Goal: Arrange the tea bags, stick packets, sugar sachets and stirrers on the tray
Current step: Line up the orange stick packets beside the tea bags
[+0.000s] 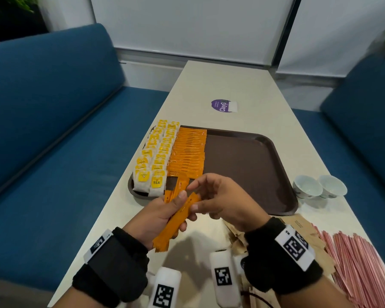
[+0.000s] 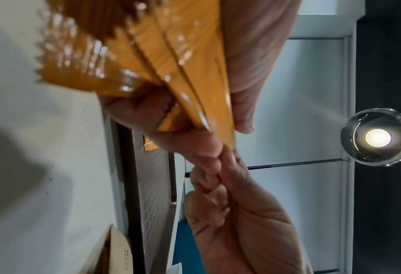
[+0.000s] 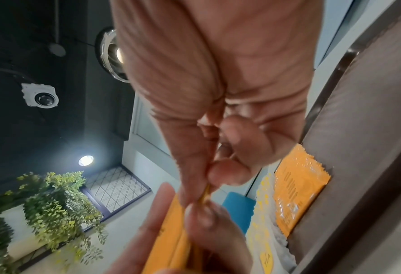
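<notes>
Our left hand (image 1: 162,215) grips fanned bunch of orange stick packets (image 1: 176,216), just off near edge of tray (image 1: 249,170). Our right hand (image 1: 222,201) pinches top end of one packet in bunch between thumb and fingertips. On tray: tea bags (image 1: 152,158) in rows along left edge, laid stick packets (image 1: 189,152) just right of them. Sugar sachets (image 1: 307,232) and stirrers (image 1: 360,267) on table (image 1: 227,85) near-right of tray; two cups (image 1: 319,187) touching tray's right rim.

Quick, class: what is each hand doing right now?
Left hand: grips a bunch of orange stick packets.
Right hand: pinches the end of one packet.
</notes>
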The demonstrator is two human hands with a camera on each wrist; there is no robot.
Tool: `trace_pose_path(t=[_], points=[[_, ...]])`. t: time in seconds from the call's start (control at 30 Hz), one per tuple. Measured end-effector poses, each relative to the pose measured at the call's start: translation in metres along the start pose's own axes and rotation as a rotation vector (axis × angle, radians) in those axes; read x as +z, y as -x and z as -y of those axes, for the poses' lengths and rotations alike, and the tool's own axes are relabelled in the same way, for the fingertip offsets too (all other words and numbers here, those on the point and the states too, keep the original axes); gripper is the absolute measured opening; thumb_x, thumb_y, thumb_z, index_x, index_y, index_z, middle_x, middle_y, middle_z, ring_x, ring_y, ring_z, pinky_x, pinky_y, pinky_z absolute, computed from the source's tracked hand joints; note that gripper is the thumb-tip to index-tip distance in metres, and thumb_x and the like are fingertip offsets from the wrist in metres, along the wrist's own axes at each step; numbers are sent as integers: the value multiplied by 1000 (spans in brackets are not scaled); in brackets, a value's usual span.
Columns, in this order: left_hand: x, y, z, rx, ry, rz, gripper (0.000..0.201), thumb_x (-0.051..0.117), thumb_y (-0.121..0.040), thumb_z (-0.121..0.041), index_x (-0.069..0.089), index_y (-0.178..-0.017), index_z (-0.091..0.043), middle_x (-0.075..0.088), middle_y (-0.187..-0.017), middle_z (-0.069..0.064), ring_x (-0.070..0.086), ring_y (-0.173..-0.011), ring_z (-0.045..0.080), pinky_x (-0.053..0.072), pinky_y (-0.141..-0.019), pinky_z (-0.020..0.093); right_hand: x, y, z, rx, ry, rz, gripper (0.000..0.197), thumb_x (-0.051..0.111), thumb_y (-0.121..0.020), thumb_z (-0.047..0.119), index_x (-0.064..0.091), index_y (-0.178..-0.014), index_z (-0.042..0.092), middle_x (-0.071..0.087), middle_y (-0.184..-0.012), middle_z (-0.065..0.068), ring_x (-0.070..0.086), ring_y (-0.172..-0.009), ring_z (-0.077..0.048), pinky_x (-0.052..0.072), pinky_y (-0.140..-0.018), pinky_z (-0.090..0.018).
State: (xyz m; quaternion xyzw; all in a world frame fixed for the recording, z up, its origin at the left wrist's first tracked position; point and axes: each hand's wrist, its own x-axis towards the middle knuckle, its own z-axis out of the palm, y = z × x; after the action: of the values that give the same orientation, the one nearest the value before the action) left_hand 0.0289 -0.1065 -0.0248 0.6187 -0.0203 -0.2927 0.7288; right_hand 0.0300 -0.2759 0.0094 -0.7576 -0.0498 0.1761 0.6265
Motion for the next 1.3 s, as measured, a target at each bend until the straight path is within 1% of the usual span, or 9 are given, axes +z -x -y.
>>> trace_pose_path(t=[0.23, 0.33, 0.43, 0.53, 0.67, 0.8, 0.93, 1.13, 1.3], points=[[-12, 5, 0, -41, 110, 5, 22, 69, -79, -28, 58, -88, -11, 67, -71, 8, 55, -48, 11, 40, -40, 17, -15, 8, -1, -139, -33, -104, 20, 70, -73, -11, 68, -70, 9, 62, -67, -16, 45, -53, -16, 34, -43, -20], [-17, 8, -1, -22, 97, -45, 22, 69, -67, -21, 59, -86, -14, 65, -68, 5, 55, -50, 13, 42, -42, 20, -11, 6, -3, -194, -51, -178, 25, 67, -73, -15, 66, -66, 8, 62, -70, -17, 46, -51, -13, 35, -43, -17], [-21, 8, -3, 39, -11, -171, 33, 81, -63, -16, 59, -88, -16, 66, -65, -2, 59, -63, 17, 48, -55, 29, -6, 3, -8, -192, -76, -239, 31, 62, -76, -18, 64, -63, 9, 60, -70, -15, 41, -47, -11, 32, -41, -19], [-24, 8, -5, 129, -142, -273, 22, 74, -74, -11, 59, -89, -15, 67, -64, -6, 60, -75, 22, 49, -77, 41, -2, 1, -12, -129, -59, -259, 29, 54, -81, -17, 64, -74, 9, 60, -70, -14, 48, -51, -16, 35, -41, -23], [-26, 9, -6, 191, -137, -367, 18, 71, -78, -7, 57, -87, -13, 65, -66, -4, 60, -74, 23, 49, -82, 44, 7, -3, -12, -29, -205, -263, 18, 59, -87, -5, 57, -99, 8, 60, -77, -7, 61, -58, -12, 38, -38, -22], [-21, 8, -2, 262, -112, -404, 17, 69, -80, -9, 53, -83, -13, 62, -70, 1, 56, -65, 16, 46, -68, 34, 24, -6, -14, 110, -157, -129, 25, 72, -80, 9, 56, -99, 5, 65, -75, -4, 61, -61, -15, 38, -39, -22], [-13, 5, 8, 247, -110, -422, 13, 65, -85, -14, 52, -85, -13, 57, -61, 1, 52, -58, 15, 43, -61, 30, 48, -8, -15, 120, -140, 31, 18, 67, -83, 3, 58, -97, 7, 68, -75, 0, 65, -67, -17, 41, -42, -22], [-26, 3, 9, 192, 3, -410, 15, 58, -89, -28, 53, -90, -13, 48, -63, 0, 44, -54, 12, 36, -50, 25, 40, -22, -6, 157, -144, -163, 10, 65, -86, 5, 59, -93, 5, 67, -82, -8, 66, -65, -13, 44, -42, -22], [-38, 12, 5, 60, 193, -376, 21, 49, -93, -38, 57, -97, -19, 49, -66, -1, 44, -52, 10, 36, -45, 20, -14, -51, 10, 186, 297, -305, 5, 62, -89, 9, 64, -93, 11, 64, -74, -3, 55, -56, -8, 42, -44, -17]])
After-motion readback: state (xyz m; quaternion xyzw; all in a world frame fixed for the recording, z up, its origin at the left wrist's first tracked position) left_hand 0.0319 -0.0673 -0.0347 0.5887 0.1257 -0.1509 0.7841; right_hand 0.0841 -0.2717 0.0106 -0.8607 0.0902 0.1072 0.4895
